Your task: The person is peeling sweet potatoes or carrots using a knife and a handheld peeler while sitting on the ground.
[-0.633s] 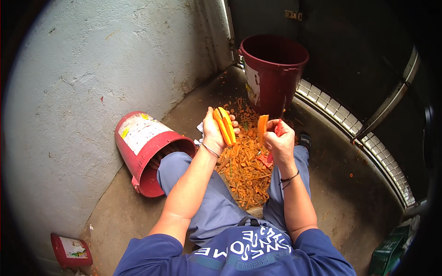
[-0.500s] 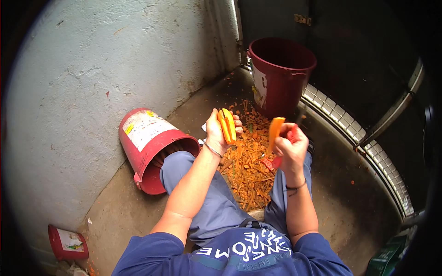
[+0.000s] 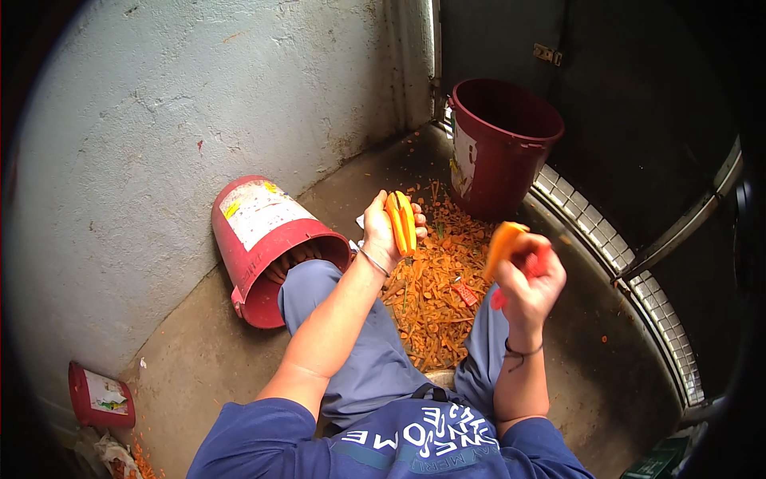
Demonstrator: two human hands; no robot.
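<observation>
Seated person viewed from above, legs apart on a bare concrete floor (image 3: 199, 375) in a corner beside a pale plastered wall (image 3: 159, 104). Far left: a small red rectangular tin (image 3: 100, 397) with a printed label, lying at the foot of the wall. Next: a red plastic bucket tipped on its side (image 3: 267, 243), mouth turned toward the person's knee, with orange carrots visible inside. Centre: the left hand (image 3: 387, 231), raised and closed around two peeled orange carrot pieces (image 3: 400, 221) held upright side by side between thumb and fingers. Below and between the legs: a heap of orange carrot peelings (image 3: 431, 295) spread over the floor. Right of centre: the right hand (image 3: 528, 275), fingers curled around a red-handled peeler (image 3: 538, 262) and a further orange carrot (image 3: 503, 243), which stands tilted above the knuckles; how it is gripped cannot be told. Upper right: an upright dark red plastic bucket (image 3: 499, 144) near a ribbed metal door threshold (image 3: 638, 279).
</observation>
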